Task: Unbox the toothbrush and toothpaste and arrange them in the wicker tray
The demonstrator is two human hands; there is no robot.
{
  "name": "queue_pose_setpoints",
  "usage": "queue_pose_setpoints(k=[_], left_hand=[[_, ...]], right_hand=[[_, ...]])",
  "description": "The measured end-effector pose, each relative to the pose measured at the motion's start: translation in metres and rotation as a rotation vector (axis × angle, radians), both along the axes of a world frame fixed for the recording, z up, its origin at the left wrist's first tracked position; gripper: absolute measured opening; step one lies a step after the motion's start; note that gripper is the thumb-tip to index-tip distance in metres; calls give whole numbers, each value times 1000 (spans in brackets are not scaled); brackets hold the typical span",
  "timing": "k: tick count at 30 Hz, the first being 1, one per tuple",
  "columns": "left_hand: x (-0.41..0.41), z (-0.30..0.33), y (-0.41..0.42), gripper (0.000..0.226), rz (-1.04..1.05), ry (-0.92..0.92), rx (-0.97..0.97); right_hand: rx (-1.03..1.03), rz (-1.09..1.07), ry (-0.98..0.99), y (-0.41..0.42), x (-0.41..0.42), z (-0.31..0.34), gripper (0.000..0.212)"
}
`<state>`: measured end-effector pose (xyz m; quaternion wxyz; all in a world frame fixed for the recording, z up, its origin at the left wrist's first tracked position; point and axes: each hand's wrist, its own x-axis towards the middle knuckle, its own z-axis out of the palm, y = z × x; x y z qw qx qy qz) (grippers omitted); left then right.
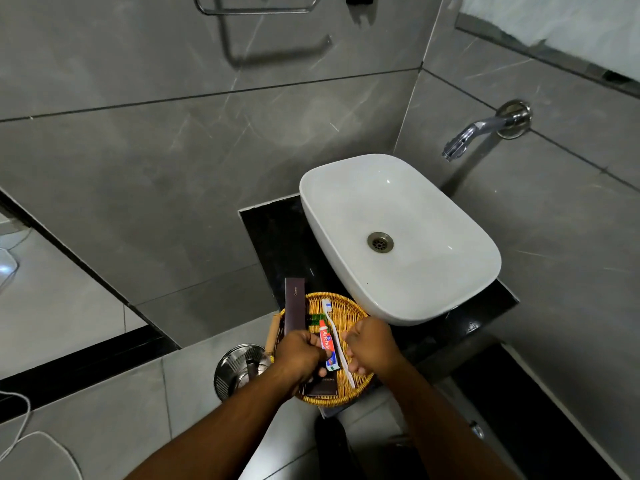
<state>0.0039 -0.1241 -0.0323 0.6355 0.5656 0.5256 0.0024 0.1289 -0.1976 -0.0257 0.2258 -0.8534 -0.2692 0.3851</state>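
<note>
**Listener:** Where are your hands, and what are they doing?

**Me:** Both reach forward from the bottom of the view over a round woven wicker tray (349, 308). It sits on a black polished stone bench (273, 233), just in front of a white rounded rectangular ceramic basin (398, 209). My left hand (301, 355) is curled into a fist, and its grip is pressed around the lower end of a tall dark brown cardboard box (294, 304). The box stands nearly upright at the tray's left edge, its top rising above the rim.

**Listener:** And the right hand?

**Me:** My right hand (372, 344) hovers over the right side of the tray, fingers curled loosely inward. Its fingertips sit right at the handle of a white plastic toothbrush (337, 336). I cannot tell whether they pinch it or only touch it.

**Listener:** Where do the toothbrush and toothpaste lie?

**Me:** The toothbrush lies inside the tray, running from the far side toward me, its bristled head at the far end. Beside it, to its left and touching it along part of its length, lies a small red, white and blue toothpaste tube (329, 346). The tube's near part sits between my two hands. A second dark brown flat box (322, 388) lies in the near part of the tray, partly hidden under my left hand.

**Listener:** Anything else close by?

**Me:** A chrome wall tap (485, 131) juts out above the basin. A shiny round steel bin lid (235, 370) is on the floor, left of the tray.
</note>
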Motion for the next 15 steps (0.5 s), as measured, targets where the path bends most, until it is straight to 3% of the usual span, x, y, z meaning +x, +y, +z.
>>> queue_pose_setpoints(k=[2,6,11,12,15], left_hand=[[4,0,-3,6,-17,-29,-23],[11,0,-4,6,-113,-19,-31],[8,-1,-1,15,-229,67,86],[8,-2,3,21,-216,52,143],[6,2,19,23,-136,22,260]], right_hand=[[78,-39,131,-2,3,2,17],[44,-21,153,-7,4,0,12],[-70,72,18,0,-2,-7,17],[-91,99,-46,2,-4,-5,12],[-111,102,-110,7,-4,-15,26]])
